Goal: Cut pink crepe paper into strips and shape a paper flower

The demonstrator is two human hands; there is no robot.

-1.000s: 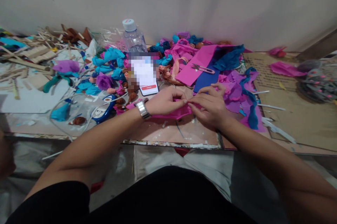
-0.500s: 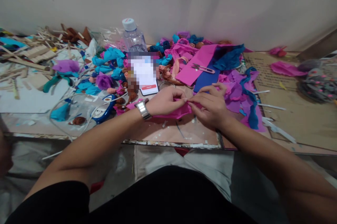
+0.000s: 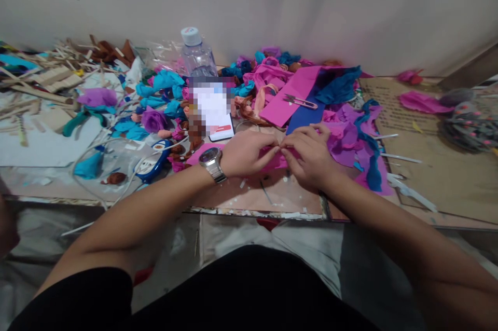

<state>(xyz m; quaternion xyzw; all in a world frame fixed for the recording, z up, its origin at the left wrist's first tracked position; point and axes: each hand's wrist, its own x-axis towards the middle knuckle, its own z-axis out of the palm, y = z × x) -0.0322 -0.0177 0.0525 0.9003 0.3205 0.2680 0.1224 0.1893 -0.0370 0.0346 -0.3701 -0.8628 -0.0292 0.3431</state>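
My left hand (image 3: 249,153), with a metal watch (image 3: 212,164) at its wrist, pinches a piece of pink crepe paper (image 3: 273,164) near the table's front. Touching its fingertips, my right hand (image 3: 309,157) is closed on the right end of the same paper. Most of the paper lies hidden under and behind the fingers. Just beyond my hands are a phone (image 3: 221,131) with a lit screen, a folded pink sheet (image 3: 278,108), a dark blue sheet (image 3: 299,121) and small pink-handled thread snips (image 3: 305,103) on top of them.
A water bottle (image 3: 198,58) stands behind the phone. Blue and purple paper flowers (image 3: 153,119), a blue-and-white device (image 3: 153,162) with a white cord and wooden sticks (image 3: 50,79) crowd the left. Purple scraps (image 3: 346,136), a white knife-shaped tool (image 3: 416,193) and cardboard (image 3: 447,175) lie right.
My left hand has rolled over, so its back and the watch face now show more. Less of the pink paper is visible. My right hand has shifted only slightly.
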